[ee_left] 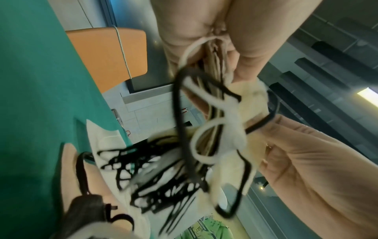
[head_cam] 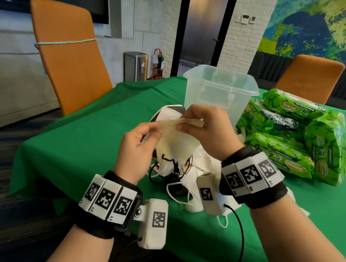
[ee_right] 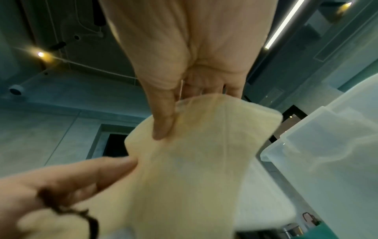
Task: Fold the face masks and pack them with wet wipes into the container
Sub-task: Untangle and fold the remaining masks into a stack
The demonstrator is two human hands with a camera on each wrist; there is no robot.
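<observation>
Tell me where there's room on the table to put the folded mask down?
Bare green cloth lies left of the mask pile, toward the orange chair. The container looks empty too. It is crowded on the right, where wipe packs stack up beside the container.

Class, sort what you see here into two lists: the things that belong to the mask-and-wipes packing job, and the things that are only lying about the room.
Belongs to the job:
cream mask, held by left hand and right hand
mask pile
wet wipes packs
clear container

Just lying about:
orange chairs
metal bin
fire extinguisher
</observation>
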